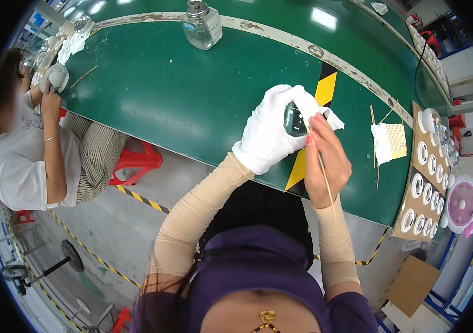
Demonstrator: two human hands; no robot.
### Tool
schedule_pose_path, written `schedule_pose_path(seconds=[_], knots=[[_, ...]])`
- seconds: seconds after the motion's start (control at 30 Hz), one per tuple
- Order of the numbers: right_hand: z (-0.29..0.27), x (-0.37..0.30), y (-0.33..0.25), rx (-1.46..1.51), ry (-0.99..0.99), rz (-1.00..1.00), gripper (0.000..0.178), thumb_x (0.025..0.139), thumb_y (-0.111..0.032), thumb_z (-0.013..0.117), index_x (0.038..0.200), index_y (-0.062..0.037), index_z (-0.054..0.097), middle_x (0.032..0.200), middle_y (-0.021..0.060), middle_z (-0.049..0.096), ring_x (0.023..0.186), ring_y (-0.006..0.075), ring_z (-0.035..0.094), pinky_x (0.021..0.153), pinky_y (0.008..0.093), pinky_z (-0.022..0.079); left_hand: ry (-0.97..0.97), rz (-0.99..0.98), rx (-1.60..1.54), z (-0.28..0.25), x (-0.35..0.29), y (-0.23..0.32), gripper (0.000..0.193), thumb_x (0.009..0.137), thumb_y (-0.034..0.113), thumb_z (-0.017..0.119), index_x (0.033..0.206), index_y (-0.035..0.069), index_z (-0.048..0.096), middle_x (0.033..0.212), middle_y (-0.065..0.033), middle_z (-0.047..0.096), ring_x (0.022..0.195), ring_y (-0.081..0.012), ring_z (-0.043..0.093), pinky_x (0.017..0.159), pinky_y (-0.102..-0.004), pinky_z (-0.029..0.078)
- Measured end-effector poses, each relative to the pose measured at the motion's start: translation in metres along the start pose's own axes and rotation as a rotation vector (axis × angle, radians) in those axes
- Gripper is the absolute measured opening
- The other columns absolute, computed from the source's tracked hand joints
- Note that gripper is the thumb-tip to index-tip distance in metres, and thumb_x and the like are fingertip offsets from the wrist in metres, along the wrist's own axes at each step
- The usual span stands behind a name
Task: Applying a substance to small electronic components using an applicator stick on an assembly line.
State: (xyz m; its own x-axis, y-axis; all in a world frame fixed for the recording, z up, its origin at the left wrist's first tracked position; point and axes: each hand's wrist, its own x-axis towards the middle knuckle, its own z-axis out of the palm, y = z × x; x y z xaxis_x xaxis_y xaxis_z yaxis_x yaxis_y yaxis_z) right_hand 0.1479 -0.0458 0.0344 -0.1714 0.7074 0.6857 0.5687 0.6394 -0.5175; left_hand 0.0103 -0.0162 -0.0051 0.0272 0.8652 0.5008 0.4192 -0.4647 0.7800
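Observation:
My left hand [267,130], in a white glove, is closed around a round part with a glossy, dark glass-like face [294,119]. Its rim is mostly hidden by the glove. Bare-fingered, my right hand [329,161] pinches a thin wooden stick [326,179] that slants down toward me. The stick's upper end is at the edge of the dark face; whether it touches cannot be made out. A white cloth or wipe [332,119] sticks out just behind my right fingertips. Both hands are above the near edge of the green table [236,94].
A clear pump bottle [202,28] stands at the back. To the right lie a yellow dotted pad [396,140], a white wipe [381,143], sticks, and a cardboard tray [400,213] of white rings beside a pink fan [463,204]. A co-worker [31,150] sits at left, handling a white rounded part [56,76].

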Motion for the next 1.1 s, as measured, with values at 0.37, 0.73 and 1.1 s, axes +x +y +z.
schedule_pose_path(seconds=[0.37, 0.73, 1.1], knots=[[0.002, -0.015, 0.001, 0.035, 0.043, 0.028, 0.012, 0.079, 0.013, 0.064, 0.091, 0.0110, 0.066, 0.101, 0.0198, 0.069, 0.104, 0.0362, 0.068, 0.086, 0.0377, 0.055, 0.006, 0.031, 0.037, 0.004, -0.002, -0.005, 0.079, 0.068, 0.026, 0.086, 0.134, 0.012, 0.044, 0.130, -0.0186, 0.048, 0.112, -0.0392, 0.056, 0.093, -0.0435, 0.049], [0.007, -0.010, -0.001, 0.054, 0.077, 0.068, 0.008, 0.084, 0.011, 0.062, 0.091, 0.0098, 0.065, 0.104, 0.0200, 0.069, 0.106, 0.0339, 0.067, 0.089, 0.0370, 0.053, 0.005, 0.036, 0.024, 0.003, -0.002, -0.005, 0.082, 0.066, 0.022, 0.087, 0.135, 0.011, 0.042, 0.131, -0.0191, 0.048, 0.113, -0.0383, 0.057, 0.093, -0.0428, 0.050], [0.018, -0.007, 0.008, 0.058, 0.200, -0.005, 0.009, 0.079, 0.012, 0.066, 0.087, 0.0072, 0.066, 0.096, 0.0155, 0.068, 0.096, 0.0304, 0.067, 0.083, 0.0354, 0.054, -0.041, 0.026, -0.073, 0.008, -0.004, -0.015, 0.083, 0.067, 0.016, 0.086, 0.137, 0.009, 0.041, 0.133, -0.0172, 0.047, 0.115, -0.0349, 0.056, 0.095, -0.0406, 0.049]])
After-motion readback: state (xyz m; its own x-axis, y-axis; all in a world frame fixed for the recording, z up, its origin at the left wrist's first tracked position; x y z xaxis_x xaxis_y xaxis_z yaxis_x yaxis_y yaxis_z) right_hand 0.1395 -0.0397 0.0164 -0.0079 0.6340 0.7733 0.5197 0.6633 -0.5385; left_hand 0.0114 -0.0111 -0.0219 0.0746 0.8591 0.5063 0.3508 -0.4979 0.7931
